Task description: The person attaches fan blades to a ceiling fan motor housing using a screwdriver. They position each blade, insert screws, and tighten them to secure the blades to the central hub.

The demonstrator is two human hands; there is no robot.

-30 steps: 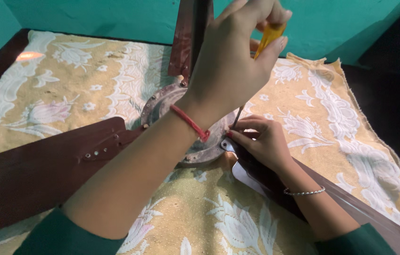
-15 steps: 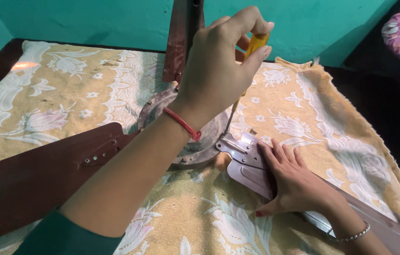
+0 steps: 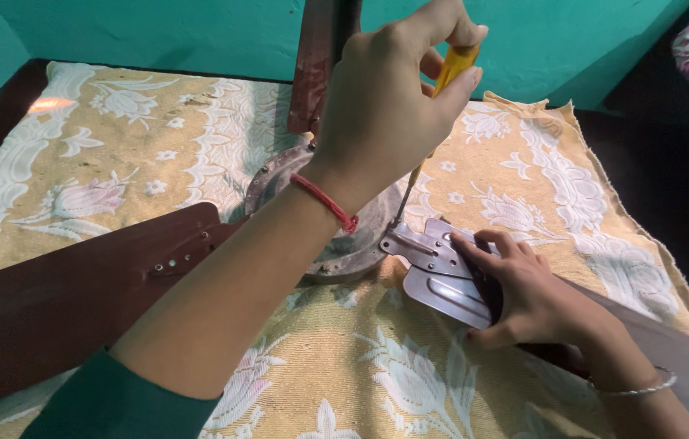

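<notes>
- The left hand [image 3: 385, 122], in the upper middle of the frame, is closed around the yellow handle of a screwdriver [image 3: 434, 122], held upright so its thin shaft drops to the joint below.
- The right hand [image 3: 535, 297], at lower right, lies flat with fingers spread on the metal blade bracket [image 3: 430, 252], apparently pinning it steady; it grips nothing.
- The fan motor hub [image 3: 361, 236], a round dull grey casing, sits at centre, partly hidden by the left forearm.
- Dark brown fan blades [image 3: 60, 301] reach to the lower left and top centre, smooth and flat.
- A yellow towel [image 3: 117, 154] with white flower patterns, nubbly, lies under everything, likely as padding.
</notes>
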